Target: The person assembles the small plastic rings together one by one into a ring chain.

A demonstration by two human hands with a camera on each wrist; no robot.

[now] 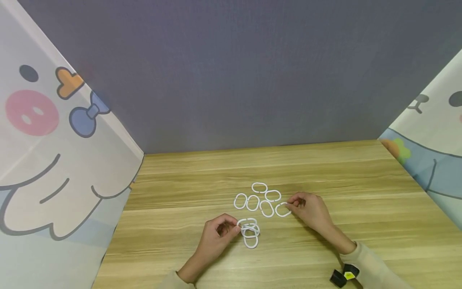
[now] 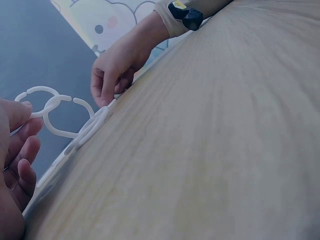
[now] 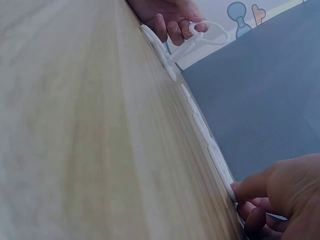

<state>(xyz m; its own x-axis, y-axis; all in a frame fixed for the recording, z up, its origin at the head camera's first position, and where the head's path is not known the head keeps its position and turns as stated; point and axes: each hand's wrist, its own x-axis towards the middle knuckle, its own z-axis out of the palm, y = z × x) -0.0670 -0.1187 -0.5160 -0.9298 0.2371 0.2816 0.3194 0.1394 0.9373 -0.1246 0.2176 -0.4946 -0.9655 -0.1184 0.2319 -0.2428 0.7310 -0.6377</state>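
Wood-grain tabletop (image 1: 173, 180): back edge runs along the base of a grey panel (image 1: 252, 80); the 2 side edges slope outward toward the viewer, past a cartoon panel on the left (image 1: 77, 168) and another cartoon panel on the right (image 1: 433, 140). Near edge out of frame.

All white oval links lie near mid-table, well in from the back and side edges. Wide strips of wood on both outer sides of the hands; a smaller patch between the hands, on the near side of the links.

5 loose links (image 1: 259, 203) in an uneven cluster, flat, each with a small gap in its loop; some nearly touching. Nearer the viewer, a short chain of linked ovals (image 1: 249, 228), overlapping; exact count hard to tell.

Left hand (image 1: 218, 235): thumb and index closed to a pinch on the chain's end link, that link raised off the wood; other fingers loosely curled. The chain's lower part rests on the table.

Right hand (image 1: 311, 210): thumb and index pinch the right end of 1 single link (image 1: 276, 210), low at table level, just beside the cluster; remaining fingers bent. Dark device with yellow label (image 1: 349, 272) at that wrist's sleeve.
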